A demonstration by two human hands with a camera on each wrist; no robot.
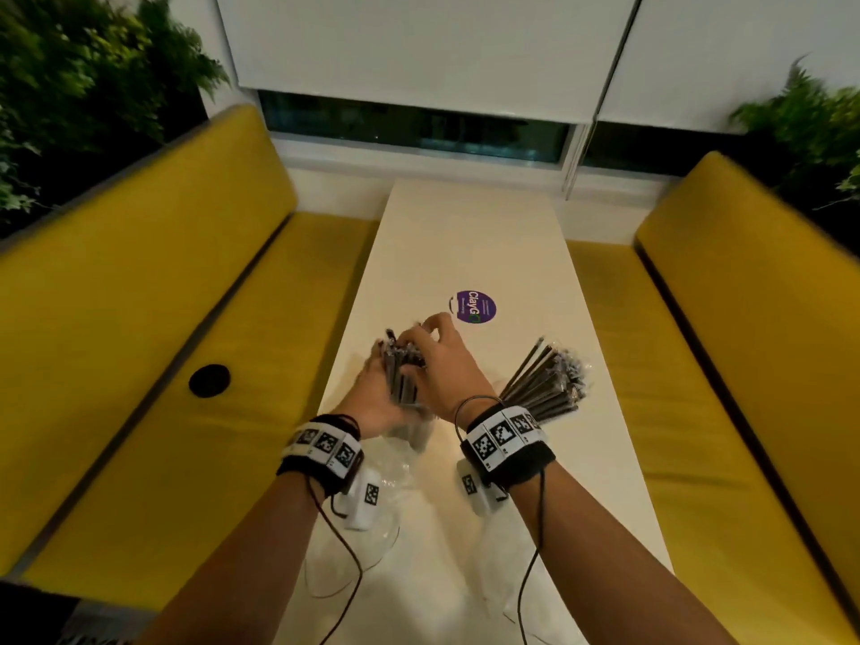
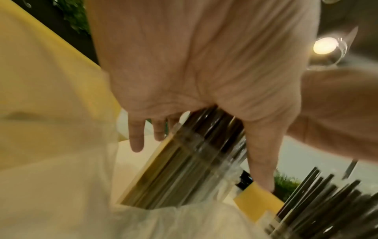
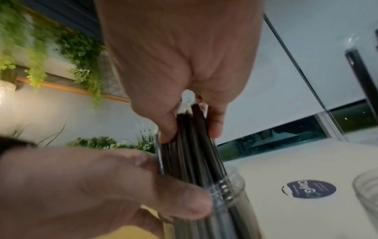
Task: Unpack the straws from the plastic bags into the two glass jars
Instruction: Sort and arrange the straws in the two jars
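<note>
On the long white table (image 1: 470,235), the left hand (image 1: 372,398) wraps around a bunch of thin dark straws (image 1: 402,370) standing in a clear glass jar (image 3: 229,194). The right hand (image 1: 442,365) pinches their tops. Further right, a second clear jar (image 3: 366,190) holds more dark straws (image 1: 547,384) (fanned out).

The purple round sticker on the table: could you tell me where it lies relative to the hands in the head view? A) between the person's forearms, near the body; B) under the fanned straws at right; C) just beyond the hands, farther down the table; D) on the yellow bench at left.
C: the purple sticker lies flat on the table just past the right hand and left hand, which are gathered around a straw bundle.
</note>
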